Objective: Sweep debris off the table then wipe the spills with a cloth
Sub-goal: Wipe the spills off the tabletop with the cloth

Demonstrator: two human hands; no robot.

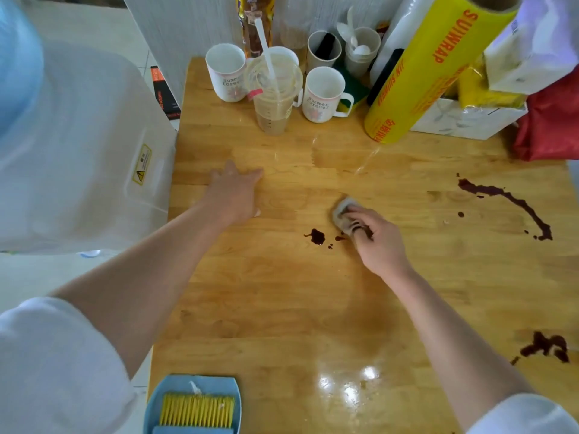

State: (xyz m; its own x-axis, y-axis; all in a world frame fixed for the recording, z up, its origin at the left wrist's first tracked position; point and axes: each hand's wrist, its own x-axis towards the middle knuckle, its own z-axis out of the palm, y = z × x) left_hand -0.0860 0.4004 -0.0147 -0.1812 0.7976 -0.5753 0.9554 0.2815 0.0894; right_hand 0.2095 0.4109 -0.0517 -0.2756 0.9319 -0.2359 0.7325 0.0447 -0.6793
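Nearest, a blue dustpan [175, 399] holds a yellow-bristled brush [196, 410] on the glossy wooden tabletop [266, 308]. Mid-table, the right hand [377, 239] has its grip closed on a soft, light, bunched cloth [341, 211] beside a dark spill [318, 236]. The left hand [233, 192] lies flat, its grip open. Beyond stand hard ceramic mugs [322, 93].

My dustpan [192, 402] sits at the tabletop's [282, 308] near-left corner, the brush [196, 414] in it. Mugs [322, 93] and wrap roll [432, 67] crowd the far edge; spills [507, 198] lie right.
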